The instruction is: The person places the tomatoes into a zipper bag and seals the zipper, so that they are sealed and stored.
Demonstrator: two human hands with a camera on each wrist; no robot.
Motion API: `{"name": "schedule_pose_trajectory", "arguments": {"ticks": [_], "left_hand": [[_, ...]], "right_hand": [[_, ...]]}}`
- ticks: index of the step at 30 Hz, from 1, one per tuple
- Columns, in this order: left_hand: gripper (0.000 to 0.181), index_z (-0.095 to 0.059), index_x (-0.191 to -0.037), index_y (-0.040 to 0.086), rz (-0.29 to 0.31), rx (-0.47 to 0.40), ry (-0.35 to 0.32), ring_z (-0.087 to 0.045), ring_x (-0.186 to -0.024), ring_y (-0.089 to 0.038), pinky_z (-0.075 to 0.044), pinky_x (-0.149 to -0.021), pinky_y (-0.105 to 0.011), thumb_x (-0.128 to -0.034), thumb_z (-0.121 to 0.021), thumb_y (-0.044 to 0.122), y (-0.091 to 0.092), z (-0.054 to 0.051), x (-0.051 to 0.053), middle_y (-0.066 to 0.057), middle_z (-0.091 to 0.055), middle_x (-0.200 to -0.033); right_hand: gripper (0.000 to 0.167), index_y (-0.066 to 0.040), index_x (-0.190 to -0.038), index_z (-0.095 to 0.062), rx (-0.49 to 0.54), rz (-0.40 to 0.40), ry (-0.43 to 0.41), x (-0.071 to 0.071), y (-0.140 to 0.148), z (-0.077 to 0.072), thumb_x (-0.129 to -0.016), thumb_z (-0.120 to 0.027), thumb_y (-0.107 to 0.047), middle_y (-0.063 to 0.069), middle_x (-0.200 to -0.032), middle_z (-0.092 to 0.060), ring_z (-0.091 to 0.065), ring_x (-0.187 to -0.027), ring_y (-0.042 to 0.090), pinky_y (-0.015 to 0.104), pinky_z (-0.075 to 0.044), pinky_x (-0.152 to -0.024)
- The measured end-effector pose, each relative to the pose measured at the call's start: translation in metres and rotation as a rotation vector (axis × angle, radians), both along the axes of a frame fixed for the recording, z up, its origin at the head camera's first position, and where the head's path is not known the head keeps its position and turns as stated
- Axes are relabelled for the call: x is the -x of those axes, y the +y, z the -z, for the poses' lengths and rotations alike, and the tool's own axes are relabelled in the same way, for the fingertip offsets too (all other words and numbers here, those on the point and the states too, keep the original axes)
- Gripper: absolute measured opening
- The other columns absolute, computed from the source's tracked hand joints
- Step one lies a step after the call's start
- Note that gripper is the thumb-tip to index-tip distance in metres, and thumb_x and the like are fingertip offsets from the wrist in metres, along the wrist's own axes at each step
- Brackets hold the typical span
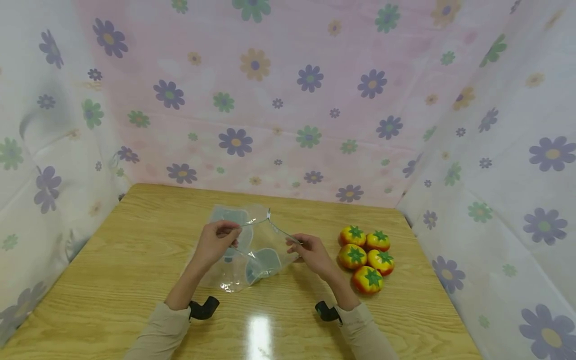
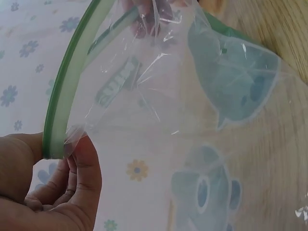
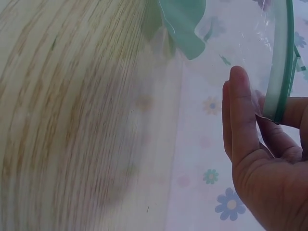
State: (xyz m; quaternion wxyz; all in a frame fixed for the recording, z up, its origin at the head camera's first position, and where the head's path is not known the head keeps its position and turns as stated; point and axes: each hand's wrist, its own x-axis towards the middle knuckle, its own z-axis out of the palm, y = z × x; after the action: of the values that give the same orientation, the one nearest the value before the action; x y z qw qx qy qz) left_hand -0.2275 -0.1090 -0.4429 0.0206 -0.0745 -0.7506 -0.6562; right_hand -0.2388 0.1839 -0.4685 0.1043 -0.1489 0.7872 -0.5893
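A clear zip bag (image 1: 238, 270) with pale blue-green printed shapes spreads between both hands above the table, its mouth parted. My left hand (image 1: 217, 243) pinches one side of the green zip edge (image 2: 60, 96) between thumb and fingers. On the opposite side, my right hand (image 1: 311, 252) pinches the rim, seen closely in the right wrist view, where the zip strip (image 3: 281, 62) runs up from the thumb. A small white slider (image 1: 268, 215) sits at the far end of the mouth. No contents show through the clear plastic.
Several red-and-yellow toy tomatoes (image 1: 368, 280) with green leaf tops stand clustered to the right of the right hand. The wooden table (image 1: 112, 260) is bordered by flower-patterned cloth (image 1: 279, 120) at the back and both sides.
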Motion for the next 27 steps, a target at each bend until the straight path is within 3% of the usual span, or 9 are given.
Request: {"name": "schedule_pose_trajectory", "arguments": {"ticks": [7, 13, 18, 27], "left_hand": [[0.029, -0.062, -0.120, -0.013, -0.008, -0.089, -0.117, -0.068, -0.076, -0.016, -0.060, -0.071, -0.024, -0.1029, -0.062, 0.011, 0.008, 0.005, 0.006, -0.007, -0.070, -0.089], [0.036, -0.060, -0.127, -0.014, 0.028, -0.130, -0.182, -0.069, -0.080, -0.009, -0.059, -0.074, -0.022, -0.1064, -0.056, 0.016, 0.013, 0.007, 0.006, -0.014, -0.073, -0.099], [0.033, -0.064, -0.123, -0.012, 0.027, -0.159, -0.196, -0.072, -0.080, -0.011, -0.061, -0.076, -0.025, -0.1061, -0.057, 0.016, 0.017, 0.009, 0.003, -0.013, -0.075, -0.096], [0.038, -0.066, -0.121, -0.013, 0.032, -0.119, -0.178, -0.072, -0.078, -0.011, -0.058, -0.068, -0.020, -0.1051, -0.060, 0.021, 0.023, 0.013, 0.003, -0.012, -0.076, -0.093]], "right_hand": [[0.033, 0.014, -0.133, -0.056, 0.017, -0.026, 0.009, -0.002, -0.002, -0.001, -0.107, -0.050, -0.005, 0.036, -0.129, -0.058, -0.063, -0.110, 0.047, 0.025, -0.061, -0.076], [0.032, 0.014, -0.131, -0.057, 0.012, -0.050, 0.023, -0.005, -0.004, -0.004, -0.107, -0.051, -0.007, 0.035, -0.129, -0.058, -0.065, -0.108, 0.042, 0.025, -0.061, -0.075], [0.032, 0.015, -0.130, -0.057, 0.009, -0.059, 0.035, -0.006, -0.005, -0.001, -0.107, -0.051, -0.006, 0.036, -0.129, -0.058, -0.065, -0.108, 0.042, 0.026, -0.061, -0.077], [0.031, 0.014, -0.129, -0.058, 0.023, -0.059, -0.002, -0.006, -0.005, 0.004, -0.108, -0.050, -0.008, 0.034, -0.128, -0.060, -0.068, -0.104, 0.035, 0.025, -0.061, -0.076]]}}
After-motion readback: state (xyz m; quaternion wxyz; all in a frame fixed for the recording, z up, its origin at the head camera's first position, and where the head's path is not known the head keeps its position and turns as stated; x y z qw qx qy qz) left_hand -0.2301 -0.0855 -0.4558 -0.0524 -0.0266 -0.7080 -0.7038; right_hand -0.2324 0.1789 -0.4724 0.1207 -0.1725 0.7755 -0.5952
